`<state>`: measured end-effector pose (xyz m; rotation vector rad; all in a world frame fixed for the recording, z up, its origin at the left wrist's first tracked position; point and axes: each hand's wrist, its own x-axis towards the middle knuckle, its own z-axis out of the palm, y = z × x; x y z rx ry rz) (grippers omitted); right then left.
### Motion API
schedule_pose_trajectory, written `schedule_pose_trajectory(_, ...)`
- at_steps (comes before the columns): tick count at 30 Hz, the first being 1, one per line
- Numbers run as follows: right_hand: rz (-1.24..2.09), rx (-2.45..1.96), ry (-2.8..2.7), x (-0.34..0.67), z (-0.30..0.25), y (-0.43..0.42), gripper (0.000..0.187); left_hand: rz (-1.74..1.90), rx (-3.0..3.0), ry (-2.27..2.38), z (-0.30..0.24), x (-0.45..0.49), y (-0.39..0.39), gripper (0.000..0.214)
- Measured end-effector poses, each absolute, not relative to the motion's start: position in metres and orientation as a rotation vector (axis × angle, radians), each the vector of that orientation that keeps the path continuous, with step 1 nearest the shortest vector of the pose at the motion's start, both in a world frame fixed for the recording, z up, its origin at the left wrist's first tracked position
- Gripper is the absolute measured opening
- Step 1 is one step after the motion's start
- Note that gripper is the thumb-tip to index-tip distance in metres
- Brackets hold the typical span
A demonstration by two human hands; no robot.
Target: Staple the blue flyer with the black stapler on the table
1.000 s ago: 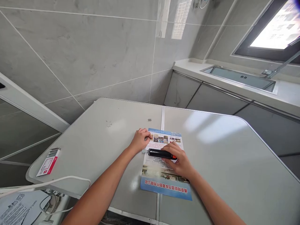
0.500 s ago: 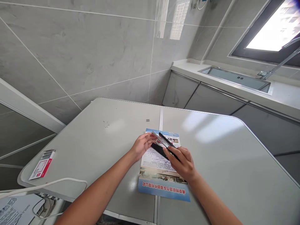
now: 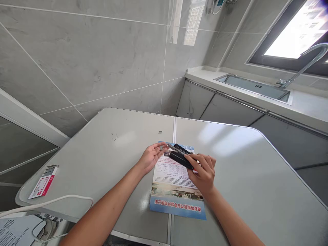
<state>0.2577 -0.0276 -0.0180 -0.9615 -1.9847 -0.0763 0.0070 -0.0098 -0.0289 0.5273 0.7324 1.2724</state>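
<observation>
My right hand [image 3: 202, 171] is wrapped round a black stapler [image 3: 180, 158], lifted just above a printed flyer [image 3: 174, 181] with a blue band along its near edge. The stapler's metal front end points left toward my left hand [image 3: 151, 157]. My left hand is palm up beside the flyer's top left corner, and its fingertips pinch a small grey piece, perhaps a strip of staples, right at the stapler's tip. The flyer lies flat across the seam of a grey folding table [image 3: 102, 153].
A red and white small box [image 3: 42, 182] lies near the table's left edge. One loose staple strip [image 3: 160, 132] sits beyond the flyer. A white cable [image 3: 51, 203] loops off the table's near left corner. A counter with a sink [image 3: 252, 87] and tap runs along the right wall.
My right hand lifted the stapler off the flyer, swung its top open, then brought it nearly closed. My left hand left the flyer's corner, turned palm up and met the stapler's tip.
</observation>
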Motion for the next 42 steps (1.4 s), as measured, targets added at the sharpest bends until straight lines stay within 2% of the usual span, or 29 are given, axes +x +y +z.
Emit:
schedule_pose_trajectory(3,0.312,-1.025,-1.877,0.253,-0.008,-0.022,0.021,1.385,0.553,0.826,-0.03,0.005,-0.007,0.021)
schedule_pose_trajectory(7,0.757,-1.015,-1.961,0.249,-0.006,-0.017,0.024,1.452,0.639,0.906,-0.03,0.003,-0.006,0.018)
schedule_pose_trajectory(13,0.847,-1.005,-2.147,0.249,-0.016,-0.018,0.026,1.401,0.755,0.965,-0.025,0.004,-0.009,0.035)
schedule_pose_trajectory(22,1.016,-0.92,-2.289,0.257,-0.007,-0.016,0.027,1.194,1.185,0.994,-0.029,0.012,-0.014,0.043)
schedule_pose_trajectory(27,0.947,-0.75,-2.185,0.257,0.0,-0.017,0.045,1.079,1.484,1.06,-0.024,0.01,-0.016,0.037)
schedule_pose_trajectory(32,0.682,-0.718,-2.392,0.251,0.002,-0.025,0.051,1.095,1.582,0.941,-0.022,0.009,-0.016,0.035)
schedule_pose_trajectory(38,0.41,-0.677,-2.504,0.249,0.003,-0.026,0.043,1.111,1.52,0.822,-0.024,0.008,-0.013,0.036)
schedule_pose_trajectory(42,0.345,-0.686,-2.521,0.247,0.002,-0.027,0.049,1.091,1.526,0.798,-0.022,0.01,-0.014,0.038)
